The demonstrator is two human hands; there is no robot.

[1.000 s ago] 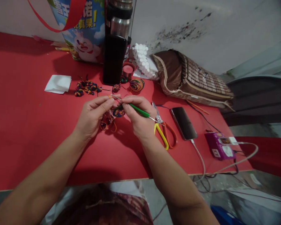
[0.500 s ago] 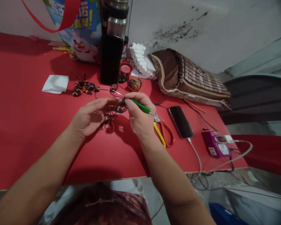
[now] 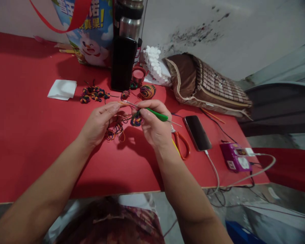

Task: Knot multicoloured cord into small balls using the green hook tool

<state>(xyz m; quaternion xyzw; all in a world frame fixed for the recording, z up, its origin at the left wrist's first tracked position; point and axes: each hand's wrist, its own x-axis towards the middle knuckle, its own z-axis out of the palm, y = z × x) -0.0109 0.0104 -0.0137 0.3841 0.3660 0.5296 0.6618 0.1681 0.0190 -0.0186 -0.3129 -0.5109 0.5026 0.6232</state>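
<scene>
My right hand (image 3: 156, 128) is closed round a crochet hook (image 3: 158, 115) with a green handle, its metal tip pointing left. Below the hook, against my right fingertips, hangs a small multicoloured crocheted piece (image 3: 136, 120). My left hand (image 3: 98, 122) pinches multicoloured yarn (image 3: 115, 131) between thumb and forefinger, close to the hook's tip. Loose loops of this yarn dangle beneath my left fingers. Behind the hands lie a small yarn ball (image 3: 125, 95), a larger yarn ball (image 3: 147, 91) and a cluster of crocheted pieces (image 3: 95, 93).
A black phone (image 3: 123, 64) stands before a steel bottle (image 3: 130, 27) and a printed bag (image 3: 91, 40). White paper (image 3: 62, 89) lies left. Pliers (image 3: 183, 145), a charging phone (image 3: 197, 133), a purple box (image 3: 235, 157) and a brown cushion (image 3: 216, 81) are on the right.
My hands have drawn slightly apart, and the hook's tip has come near my left fingertips. The crocheted piece has shifted right with my right hand. The whole view has moved slightly.
</scene>
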